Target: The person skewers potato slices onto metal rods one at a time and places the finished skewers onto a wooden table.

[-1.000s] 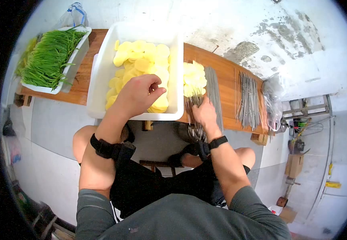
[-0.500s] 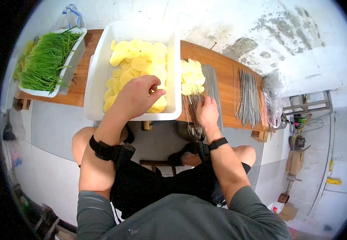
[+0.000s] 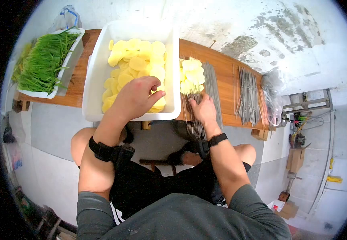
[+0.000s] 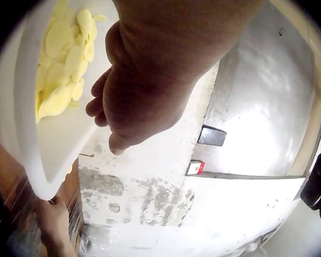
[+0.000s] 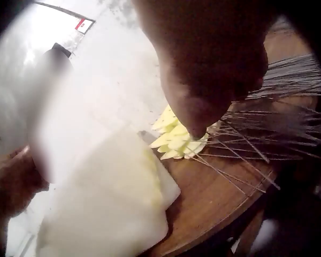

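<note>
In the head view, my left hand [image 3: 139, 96] hovers over a white tub [image 3: 92, 80] of thin yellow potato slices [image 3: 133, 60]. Its fingers are loosely curled and nothing shows between them; the left wrist view has the thumb apart from the fingers. To the right of the tub lies a pile of skewered potato slices [image 3: 191, 74], with metal skewers [image 3: 190, 114] sticking out toward my body. My right hand [image 3: 204, 111] rests over these skewers just below the slices, thumb and forefinger spread. In the right wrist view, the thumb tip is right at the slices, and the other fingers are in shadow.
Beside my right hand lies a bundle of bare skewers [image 3: 211, 80]; another bundle [image 3: 248, 96] is farther right, next to a clear plastic bag [image 3: 272, 92]. A white tray [image 3: 70, 54] of green chives [image 3: 45, 60] stands at the left of the wooden table [image 3: 226, 96].
My right hand shifts right, then back left over the skewers, its thumb and forefinger now spread wider. The left hand stays over the tub. The view moves slightly.
</note>
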The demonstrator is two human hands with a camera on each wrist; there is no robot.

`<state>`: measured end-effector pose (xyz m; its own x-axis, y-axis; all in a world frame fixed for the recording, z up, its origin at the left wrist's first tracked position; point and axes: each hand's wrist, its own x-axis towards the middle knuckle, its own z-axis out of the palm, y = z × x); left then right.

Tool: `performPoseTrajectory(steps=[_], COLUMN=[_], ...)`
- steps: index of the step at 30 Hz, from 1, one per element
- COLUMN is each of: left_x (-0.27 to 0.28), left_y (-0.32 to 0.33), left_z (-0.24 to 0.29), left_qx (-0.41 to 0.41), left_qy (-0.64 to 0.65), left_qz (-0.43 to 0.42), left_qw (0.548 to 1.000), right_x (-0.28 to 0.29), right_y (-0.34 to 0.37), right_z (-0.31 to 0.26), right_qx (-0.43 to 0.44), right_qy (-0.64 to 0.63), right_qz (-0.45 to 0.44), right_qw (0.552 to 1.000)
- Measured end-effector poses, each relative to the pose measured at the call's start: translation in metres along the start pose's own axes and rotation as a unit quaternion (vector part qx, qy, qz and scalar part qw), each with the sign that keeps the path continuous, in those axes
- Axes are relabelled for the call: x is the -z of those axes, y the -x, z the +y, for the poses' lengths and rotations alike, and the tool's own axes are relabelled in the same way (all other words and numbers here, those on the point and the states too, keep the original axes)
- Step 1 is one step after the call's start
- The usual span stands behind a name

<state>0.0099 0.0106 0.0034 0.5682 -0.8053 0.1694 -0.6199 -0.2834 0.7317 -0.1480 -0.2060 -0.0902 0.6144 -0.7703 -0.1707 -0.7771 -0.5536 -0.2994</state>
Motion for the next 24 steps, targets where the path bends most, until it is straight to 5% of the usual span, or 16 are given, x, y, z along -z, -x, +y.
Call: performPoseTrajectory(steps=[24], left_x=[-0.007], left_y=[0.001], left_z=[-0.007], left_qx=[-0.021], left_qy=[-0.022], left_qz=[0.004], left_qw=[1.000], right_x=[-0.012], right_y=[-0.022], right_z=[0.021], right_qx=[0.064], right_qy=[-0.003], right_qz=[0.057], right_qw=[0.996])
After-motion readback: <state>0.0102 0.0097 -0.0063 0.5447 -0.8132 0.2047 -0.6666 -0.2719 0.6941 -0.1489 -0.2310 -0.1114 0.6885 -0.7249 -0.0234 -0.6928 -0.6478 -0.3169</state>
